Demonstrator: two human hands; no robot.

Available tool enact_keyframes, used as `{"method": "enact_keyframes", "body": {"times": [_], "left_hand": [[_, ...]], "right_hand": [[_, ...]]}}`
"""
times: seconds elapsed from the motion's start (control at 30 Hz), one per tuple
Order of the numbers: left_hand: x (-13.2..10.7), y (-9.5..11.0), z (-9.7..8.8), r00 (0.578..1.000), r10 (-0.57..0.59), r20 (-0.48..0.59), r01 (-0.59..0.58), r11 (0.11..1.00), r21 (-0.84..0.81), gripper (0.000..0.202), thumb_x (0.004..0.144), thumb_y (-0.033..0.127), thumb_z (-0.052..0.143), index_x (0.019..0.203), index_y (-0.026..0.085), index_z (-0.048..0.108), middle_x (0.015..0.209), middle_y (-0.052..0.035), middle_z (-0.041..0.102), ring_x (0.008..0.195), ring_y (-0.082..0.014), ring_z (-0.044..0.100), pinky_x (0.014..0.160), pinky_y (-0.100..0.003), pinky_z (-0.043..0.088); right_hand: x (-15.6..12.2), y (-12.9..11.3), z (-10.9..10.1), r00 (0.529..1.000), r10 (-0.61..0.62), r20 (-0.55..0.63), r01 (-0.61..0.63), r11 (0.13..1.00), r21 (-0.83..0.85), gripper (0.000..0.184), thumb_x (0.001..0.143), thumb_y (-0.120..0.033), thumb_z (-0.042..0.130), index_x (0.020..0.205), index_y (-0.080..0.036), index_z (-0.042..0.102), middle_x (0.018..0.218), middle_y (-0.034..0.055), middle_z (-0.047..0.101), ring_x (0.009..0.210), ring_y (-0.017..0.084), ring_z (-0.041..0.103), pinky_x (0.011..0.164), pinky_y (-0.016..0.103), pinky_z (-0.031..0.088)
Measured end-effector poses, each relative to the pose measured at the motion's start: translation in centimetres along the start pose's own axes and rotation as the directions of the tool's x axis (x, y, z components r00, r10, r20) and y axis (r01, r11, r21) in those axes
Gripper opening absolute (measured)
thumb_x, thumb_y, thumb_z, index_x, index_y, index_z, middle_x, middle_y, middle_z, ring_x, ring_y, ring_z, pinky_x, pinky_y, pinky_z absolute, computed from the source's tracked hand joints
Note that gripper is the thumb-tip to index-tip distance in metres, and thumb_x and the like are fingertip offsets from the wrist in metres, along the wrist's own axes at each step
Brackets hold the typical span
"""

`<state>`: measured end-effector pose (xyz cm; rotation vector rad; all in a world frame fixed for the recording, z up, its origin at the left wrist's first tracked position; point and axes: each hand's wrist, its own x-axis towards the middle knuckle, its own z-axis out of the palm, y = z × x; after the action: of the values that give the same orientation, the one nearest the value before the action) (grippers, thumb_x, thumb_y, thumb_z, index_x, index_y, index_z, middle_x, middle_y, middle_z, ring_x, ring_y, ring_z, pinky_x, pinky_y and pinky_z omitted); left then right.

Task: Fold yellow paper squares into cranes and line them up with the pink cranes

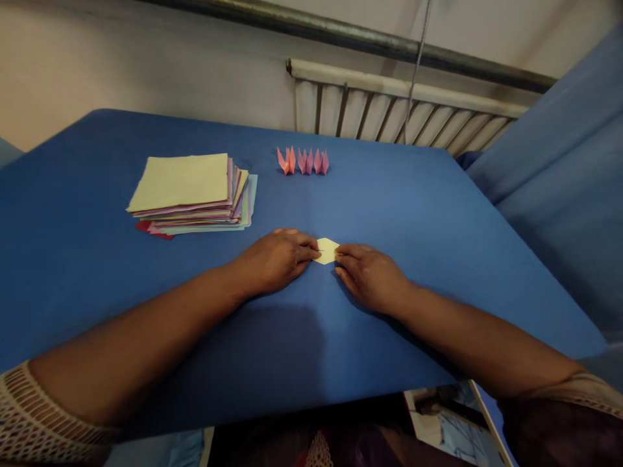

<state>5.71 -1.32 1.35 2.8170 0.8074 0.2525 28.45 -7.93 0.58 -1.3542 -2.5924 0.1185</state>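
Observation:
A small folded piece of pale yellow paper (326, 250) lies on the blue tabletop, in the middle of the view. Its visible part is roughly six-sided with a short dark line at the left. My left hand (282, 258) grips its left edge, thumb and fingers closed on the paper. From the other side, my right hand (372, 275) pinches the right corner between thumb and fingertips. Both hands rest low over the table, and the fingers cover the paper's two ends.
Behind my left hand stands a thick stack of coloured paper (185, 181), yellow on top. Several small folded paper figures (304, 162), orange-pink and pink, stand in a row at the back of the blue table (413, 194). A radiator (379, 107) lines the wall; a blue curtain (569, 168) hangs right.

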Motion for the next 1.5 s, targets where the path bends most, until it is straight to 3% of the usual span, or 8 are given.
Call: {"method": "enact_keyframes", "body": {"times": [0.13,0.3,0.4,0.5,0.57,0.87,1.2,1.5], "left_hand": [[-0.2,0.4,-0.4,1.0,0.002,0.028,-0.003,1.0,0.028,0.029,0.092,0.022,0.051,0.112,0.024,0.071,0.118,-0.0044,0.069,0.106,-0.0214,0.063,0.096,-0.039,0.045],[-0.9,-0.3,-1.6,0.998,0.007,0.065,-0.004,0.999,-0.043,0.029,0.092,0.023,0.049,0.108,0.022,0.073,0.119,-0.0044,0.07,0.109,-0.0207,0.063,0.099,-0.035,0.045],[-0.5,-0.9,-1.5,0.993,-0.087,0.081,0.099,0.983,-0.152,0.025,0.091,0.029,0.051,0.098,0.023,0.075,0.114,-0.0026,0.072,0.103,-0.0195,0.065,0.095,-0.034,0.047],[0.8,-1.1,-0.2,0.933,-0.341,-0.114,0.315,0.929,-0.195,0.026,0.09,0.034,0.053,0.099,0.019,0.072,0.104,-0.0059,0.072,0.098,-0.0209,0.065,0.091,-0.036,0.049],[1.7,-1.1,0.9,0.902,-0.39,-0.187,0.356,0.914,-0.193,0.033,0.086,0.038,0.06,0.111,0.018,0.068,0.111,-0.0082,0.069,0.105,-0.0236,0.062,0.096,-0.04,0.047],[2.2,-1.3,2.3,0.933,-0.302,-0.197,0.259,0.941,-0.217,0.017,0.084,0.027,0.061,0.098,0.021,0.07,0.115,-0.0052,0.068,0.107,-0.0224,0.059,0.1,-0.044,0.044],[2.2,-1.0,2.3,0.932,-0.287,-0.221,0.21,0.925,-0.317,0.008,0.082,0.025,0.061,0.088,0.02,0.064,0.106,-0.0031,0.071,0.101,-0.0205,0.062,0.097,-0.044,0.045],[2.3,-0.9,2.3,0.935,-0.307,-0.18,0.26,0.935,-0.243,0.043,0.086,0.029,0.059,0.128,0.022,0.059,0.115,-0.0059,0.068,0.109,-0.0238,0.057,0.099,-0.044,0.044]], "right_hand": [[0.2,-0.3,0.2,0.999,-0.008,0.046,0.011,0.998,-0.07,0.046,0.097,-0.038,0.048,0.137,-0.016,0.055,0.137,0.0134,0.056,0.112,0.029,0.054,0.096,0.045,0.048],[0.5,-0.3,0.1,0.997,-0.002,0.074,0.009,0.996,-0.092,0.042,0.098,-0.035,0.046,0.134,-0.016,0.058,0.141,0.0108,0.053,0.112,0.028,0.053,0.098,0.043,0.045],[0.5,-0.3,0.1,0.996,-0.019,0.09,0.027,0.995,-0.092,0.043,0.099,-0.034,0.043,0.136,-0.015,0.056,0.146,0.0087,0.05,0.114,0.027,0.052,0.097,0.042,0.044],[0.6,-0.6,0.1,0.995,-0.027,0.1,0.037,0.995,-0.097,0.042,0.1,-0.032,0.04,0.136,-0.015,0.055,0.143,0.0089,0.053,0.114,0.027,0.052,0.093,0.043,0.045],[0.7,-0.7,0.1,0.995,-0.04,0.091,0.049,0.994,-0.096,0.041,0.1,-0.031,0.04,0.134,-0.014,0.055,0.141,0.0101,0.055,0.113,0.027,0.052,0.09,0.043,0.045],[1.0,-0.7,-0.3,0.996,-0.034,0.079,0.038,0.998,-0.057,0.037,0.098,-0.03,0.045,0.127,-0.013,0.06,0.121,0.0131,0.062,0.106,0.026,0.054,0.089,0.042,0.045],[0.6,-0.4,0.1,0.997,-0.045,0.063,0.047,0.999,-0.025,0.04,0.098,-0.029,0.044,0.131,-0.012,0.058,0.139,0.0133,0.054,0.113,0.028,0.051,0.093,0.044,0.047],[0.8,-0.5,0.1,0.996,-0.066,0.064,0.066,0.998,-0.008,0.04,0.098,-0.028,0.044,0.132,-0.01,0.057,0.132,0.0128,0.06,0.11,0.027,0.052,0.091,0.043,0.047]]}}
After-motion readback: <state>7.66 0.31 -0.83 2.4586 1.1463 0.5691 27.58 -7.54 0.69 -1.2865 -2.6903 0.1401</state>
